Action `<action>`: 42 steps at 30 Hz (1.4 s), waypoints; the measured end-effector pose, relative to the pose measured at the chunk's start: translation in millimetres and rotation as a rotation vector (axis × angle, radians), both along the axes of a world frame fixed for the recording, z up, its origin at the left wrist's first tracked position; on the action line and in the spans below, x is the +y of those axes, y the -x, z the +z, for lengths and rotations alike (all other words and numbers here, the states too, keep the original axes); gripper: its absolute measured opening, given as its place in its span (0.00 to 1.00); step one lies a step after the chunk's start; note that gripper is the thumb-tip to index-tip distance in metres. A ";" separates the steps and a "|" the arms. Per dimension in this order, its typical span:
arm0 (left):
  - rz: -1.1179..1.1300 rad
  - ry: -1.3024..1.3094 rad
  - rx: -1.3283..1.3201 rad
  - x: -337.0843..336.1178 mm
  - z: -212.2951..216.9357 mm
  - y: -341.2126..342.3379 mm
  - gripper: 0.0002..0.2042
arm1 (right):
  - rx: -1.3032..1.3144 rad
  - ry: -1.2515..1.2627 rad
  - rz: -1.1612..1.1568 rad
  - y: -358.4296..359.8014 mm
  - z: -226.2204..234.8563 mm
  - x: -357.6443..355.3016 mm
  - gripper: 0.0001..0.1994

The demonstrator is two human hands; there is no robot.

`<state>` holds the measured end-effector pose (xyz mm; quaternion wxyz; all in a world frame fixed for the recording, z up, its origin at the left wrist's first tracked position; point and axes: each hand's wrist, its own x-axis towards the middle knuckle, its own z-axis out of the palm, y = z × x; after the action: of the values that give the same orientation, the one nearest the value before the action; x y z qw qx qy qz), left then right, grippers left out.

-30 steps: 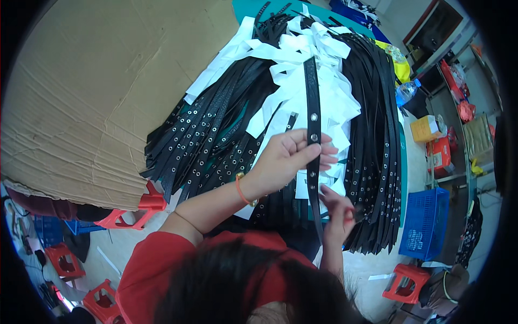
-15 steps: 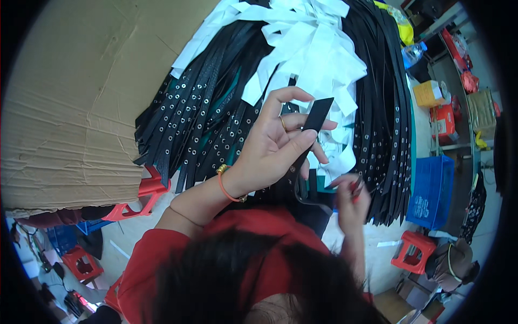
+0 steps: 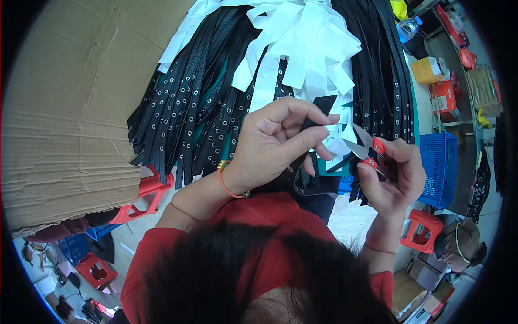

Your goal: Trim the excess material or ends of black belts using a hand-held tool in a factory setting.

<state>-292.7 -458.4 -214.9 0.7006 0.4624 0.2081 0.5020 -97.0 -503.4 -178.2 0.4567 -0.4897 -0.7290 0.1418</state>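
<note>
My left hand (image 3: 272,141) pinches a black strap (image 3: 324,102) between thumb and fingers, its cut end pointing up and to the right. The rest of that strap hangs down below the hand, partly hidden by it. In my right hand (image 3: 398,175) is a pair of small thread snips (image 3: 356,149) with red on the handles. Their blades are spread and point left toward the strap, a little apart from it. Under both hands lies a pile of black straps with metal eyelets (image 3: 186,110), and white strips (image 3: 307,51) cover its middle.
A large cardboard sheet (image 3: 59,108) fills the left. On the right are a blue plastic crate (image 3: 438,170), a red stool (image 3: 420,231) and a shelf with boxes (image 3: 428,70). A water bottle (image 3: 408,28) is at the far right. Another red stool (image 3: 97,269) is at lower left.
My right hand has come up and further right with the snips, which now show their spread blades beside the strap. My left hand keeps its pinch, its fingers curled more over the strap.
</note>
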 end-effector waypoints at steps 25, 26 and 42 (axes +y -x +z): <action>0.042 0.032 0.145 -1.9 -20.9 -26.1 0.06 | -0.538 -0.278 0.149 -24.4 -21.2 18.5 0.12; 0.046 0.058 0.133 -1.8 -19.0 -26.7 0.06 | -0.539 -0.277 0.148 -26.2 -29.7 16.7 0.12; -0.038 0.185 -0.037 9.6 -24.1 -29.0 0.12 | 0.566 0.234 0.000 -21.6 -47.6 17.5 0.13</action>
<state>-263.8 -448.8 -239.0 0.7535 0.3902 0.2316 0.4757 -75.5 -485.8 -225.7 0.5819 -0.4800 -0.5518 0.3556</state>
